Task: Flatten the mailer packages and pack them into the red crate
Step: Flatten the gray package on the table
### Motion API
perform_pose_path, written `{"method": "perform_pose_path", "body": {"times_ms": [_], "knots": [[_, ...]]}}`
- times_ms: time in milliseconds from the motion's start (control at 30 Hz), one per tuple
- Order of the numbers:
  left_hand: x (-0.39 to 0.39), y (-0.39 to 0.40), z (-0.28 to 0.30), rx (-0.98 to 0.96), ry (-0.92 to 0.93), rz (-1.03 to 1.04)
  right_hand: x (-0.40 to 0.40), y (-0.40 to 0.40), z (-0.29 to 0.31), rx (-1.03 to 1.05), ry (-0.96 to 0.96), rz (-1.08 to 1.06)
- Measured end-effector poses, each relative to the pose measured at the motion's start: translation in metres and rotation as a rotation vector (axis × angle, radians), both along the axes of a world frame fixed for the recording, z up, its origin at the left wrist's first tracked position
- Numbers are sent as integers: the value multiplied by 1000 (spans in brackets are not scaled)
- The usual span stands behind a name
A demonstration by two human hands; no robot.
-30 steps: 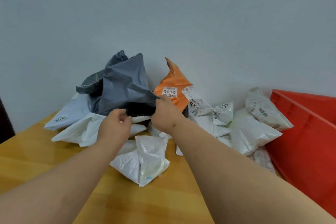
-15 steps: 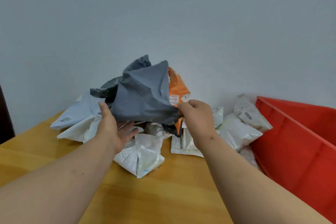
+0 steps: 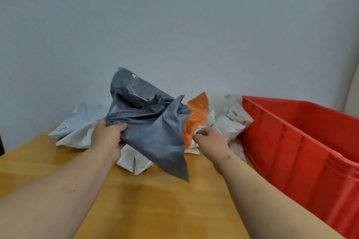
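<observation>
A crumpled dark grey mailer (image 3: 155,132) hangs lifted above the pile, and my left hand (image 3: 108,139) grips its left edge. My right hand (image 3: 211,141) hovers just right of it with loosely curled fingers holding nothing, close to the orange mailer (image 3: 197,116). The red crate (image 3: 291,141) stands at the right of the table, its inside mostly hidden. A folded white mailer (image 3: 134,161) lies under the grey one.
More mailers lie against the wall: a pale blue one (image 3: 81,116) and a white one (image 3: 77,137) on the left, several white labelled ones (image 3: 227,128) beside the crate. The wooden table (image 3: 155,200) stretches toward me.
My right hand has let go of the grey mailer and my left hand has taken hold of it. The mailer now hangs lower and nearer to me.
</observation>
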State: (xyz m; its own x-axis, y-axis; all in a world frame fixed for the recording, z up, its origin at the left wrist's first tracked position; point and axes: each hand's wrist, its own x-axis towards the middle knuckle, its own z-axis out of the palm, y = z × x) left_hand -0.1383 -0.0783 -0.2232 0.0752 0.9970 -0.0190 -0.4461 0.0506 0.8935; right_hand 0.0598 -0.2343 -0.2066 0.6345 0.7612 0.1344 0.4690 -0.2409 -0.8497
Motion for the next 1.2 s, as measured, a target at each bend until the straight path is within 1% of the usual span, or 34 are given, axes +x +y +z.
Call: {"method": "perform_pose_path", "body": {"times_ms": [100,167,267,333,433,500,533,633,700,767,867,933,1000,1067,1133,1167,1200], "knots": [[-2,-15,8,93,176,131,-9,-14,3,26,-12,3],[-2,-33,18,196,321,210,-14,-23,2,46,11,12],[-2,-59,26,457,501,281,-17,-31,-4,107,9,-29],[-1,-77,29,633,599,283,-19,-36,-6,146,-86,-68],[3,-93,29,818,737,244,-29,-42,0,176,-253,-50],[8,-102,28,947,798,200,-38,-42,6,154,-298,0],[10,-106,27,1014,821,177,-41,-42,9,170,-284,19],[16,-113,23,1180,916,138,-41,-45,13,275,-113,41],[16,-111,17,1200,960,123,-35,-50,14,300,39,9],[11,-104,10,1133,989,159,-24,-61,13,308,227,-65],[-2,-84,0,930,1007,250,0,-75,11,380,476,-208],[-6,-74,-6,840,1035,258,12,-79,9,408,573,-252],[-1,-75,-10,833,1061,248,17,-79,10,432,647,-253],[7,-82,-11,958,1140,323,14,-77,17,454,713,-235],[16,-93,-8,1165,1175,414,9,-73,25,478,729,-214],[20,-100,-4,1249,1176,426,7,-71,30,497,720,-200],[24,-107,1,1284,1190,384,5,-70,35,526,705,-196]]}}
